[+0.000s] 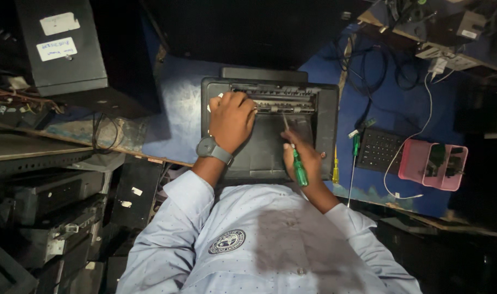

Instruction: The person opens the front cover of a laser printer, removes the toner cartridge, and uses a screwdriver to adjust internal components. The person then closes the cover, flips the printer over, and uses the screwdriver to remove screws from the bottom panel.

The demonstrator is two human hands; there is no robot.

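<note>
Left hand (232, 121) rests spread on the black printer (267, 128), mid-table (172, 114). Right hand (301, 158), fingers closed round a green-handled screwdriver (298, 164). I judge the printer rigid, heavy-ish; thin plastic trim fragile, so grip by the body sides.

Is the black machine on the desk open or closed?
Open. The black boxy printer shows bare rollers and grey inner parts on top, under the left hand.

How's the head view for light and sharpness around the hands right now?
Head view: a pool of light falls on the printer, left hand and right hand holding the green-handled screwdriver; edges sink into dark shadow; wide-angle bending at borders; centre reasonably sharp.
</note>
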